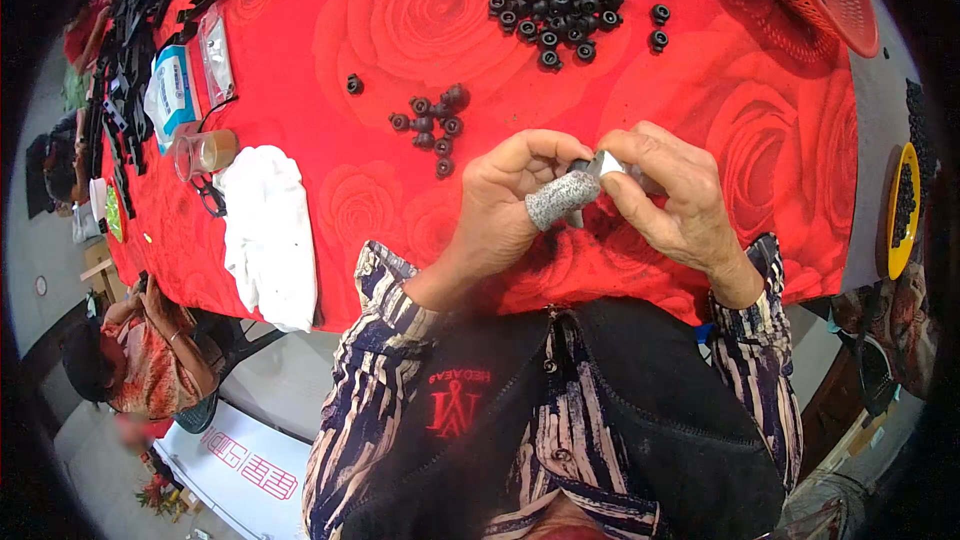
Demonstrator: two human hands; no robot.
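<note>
My left hand (pixel 500 200) is closed, its thumb in a speckled grey finger sleeve (pixel 560 200). It pinches a small black part (pixel 578 167), mostly hidden by the fingers. Against that part, my right hand (pixel 675 190) grips a small silver blade-like piece (pixel 607 164) between thumb and fingers; its exact kind is unclear. Beyond the left hand lies a small group of round black knob-like parts (pixel 424 124), with a single one (pixel 355 84) apart from it. A larger pile of the same parts (pixel 560 5) is at the far side.
A red rose-patterned cloth (pixel 400 20) covers the table. At left are a white cloth (pixel 265 235), a cup of brown liquid (pixel 212 152), a blue-white packet (pixel 172 95) and long black strips (pixel 125 60). A red basket (pixel 850 0) and yellow tray (pixel 905 210) stand right. Another person (pixel 150 360) sits lower left.
</note>
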